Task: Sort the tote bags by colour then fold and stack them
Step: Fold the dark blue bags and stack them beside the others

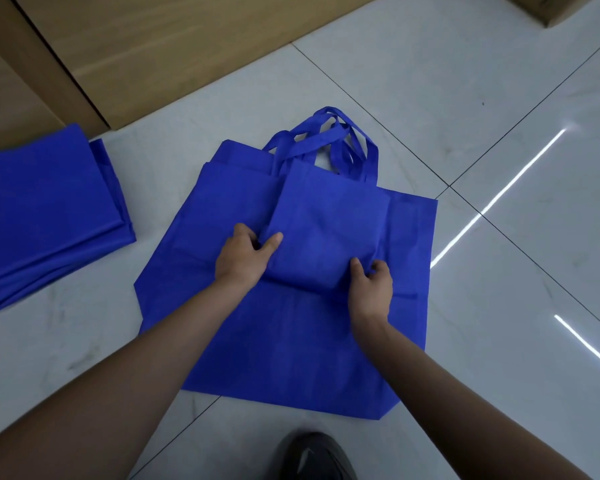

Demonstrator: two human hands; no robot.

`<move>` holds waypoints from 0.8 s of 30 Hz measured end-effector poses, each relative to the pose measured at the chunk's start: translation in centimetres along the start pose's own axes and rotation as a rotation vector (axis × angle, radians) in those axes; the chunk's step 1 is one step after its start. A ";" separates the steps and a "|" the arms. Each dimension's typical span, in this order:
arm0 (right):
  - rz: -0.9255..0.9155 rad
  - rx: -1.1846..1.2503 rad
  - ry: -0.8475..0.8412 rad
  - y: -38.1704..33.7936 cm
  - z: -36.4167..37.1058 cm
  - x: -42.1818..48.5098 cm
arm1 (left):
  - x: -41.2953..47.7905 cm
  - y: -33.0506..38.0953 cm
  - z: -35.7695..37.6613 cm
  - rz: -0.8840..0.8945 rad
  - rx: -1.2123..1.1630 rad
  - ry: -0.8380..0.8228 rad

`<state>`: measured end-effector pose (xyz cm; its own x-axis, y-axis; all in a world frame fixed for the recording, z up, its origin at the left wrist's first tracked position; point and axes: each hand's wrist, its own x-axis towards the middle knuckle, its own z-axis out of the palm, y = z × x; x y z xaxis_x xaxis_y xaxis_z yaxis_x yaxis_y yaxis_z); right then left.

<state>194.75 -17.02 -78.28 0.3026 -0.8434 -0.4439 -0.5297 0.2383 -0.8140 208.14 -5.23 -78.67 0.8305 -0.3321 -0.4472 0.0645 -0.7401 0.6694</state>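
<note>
A folded blue tote bag (326, 223) lies on top of a pile of flat, unfolded blue tote bags (284, 348) spread on the tiled floor. Their handles (329, 140) bunch together at the far side. My left hand (246, 258) pinches the folded bag's near-left corner. My right hand (373, 285) grips its near-right corner. Off to the left sits a stack of folded blue bags (45, 216).
A wooden panel or door (160, 46) runs along the far left, close behind the folded stack. Pale glossy floor tiles (499, 116) stretch to the right. A dark shoe (316, 457) shows at the bottom edge. A cardboard corner (548, 8) is at top right.
</note>
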 end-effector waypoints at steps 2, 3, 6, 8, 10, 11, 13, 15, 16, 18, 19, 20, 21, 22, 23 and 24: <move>0.059 0.011 0.015 -0.1 -0.1 0.2 | -0.2 0.3 0.3 -0.053 0.008 -0.001; 0.081 0.012 0.012 -0.1 -0.2 0.2 | -0.3 0.3 0.4 -0.072 0.023 -0.014; 0.124 -0.085 -0.043 0.0 -1.0 -0.5 | -0.5 -0.6 0.6 -0.106 0.110 -0.059; 0.091 -0.225 -0.061 0.0 -1.2 -1.4 | -0.8 -1.4 0.4 -0.103 0.184 -0.067; -0.262 -0.560 0.042 0.6 -1.4 -1.7 | -1.3 -2.2 0.0 -0.032 0.247 -0.072; -0.547 -0.710 0.075 1.0 -1.4 -1.5 | -1.4 -2.6 -0.4 0.026 0.268 -0.084; -1.044 -0.897 -0.046 1.3 -0.9 -0.7 | -1.7 -3.2 -1.6 0.142 0.353 -0.128; -1.224 -1.052 -0.248 1.5 0.0 0.2 | -1.6 -3.9 -2.8 0.261 0.538 -0.119; -1.183 -1.117 -0.325 1.4 0.4 0.5 | -1.5 -4.2 -3.2 0.318 0.644 -0.068; -1.010 -1.188 -0.438 1.3 1.2 1.0 | -1.7 -4.6 -3.4 0.397 0.791 0.141; -0.932 -1.204 -0.473 1.6 1.5 1.2 | -2.1 -4.6 -3.0 0.412 0.798 0.267; -0.892 -1.199 -0.470 2.1 1.7 1.4 | -2.7 -4.5 -2.2 0.435 0.776 0.383; -0.874 -1.182 -0.444 2.6 1.9 1.4 | -3.4 -4.6 -1.1 0.462 0.750 0.444; -0.866 -1.166 -0.412 2.9 2.0 1.2 | -4.1 -4.9 0.3 0.474 0.734 0.433; -0.866 -1.158 -0.384 3.2 2.1 1.0 | -4.7 -5.2 1.6 0.462 0.729 0.385; -0.873 -1.160 -0.362 3.5 2.2 0.9 | -5.0 -5.4 2.6 0.429 0.725 0.332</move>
<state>194.92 -15.86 -82.34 0.9300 -0.3116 -0.1951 -0.3487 -0.9158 -0.1991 202.16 -1.06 -81.61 0.8270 -0.5617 0.0240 -0.5584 -0.8157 0.1510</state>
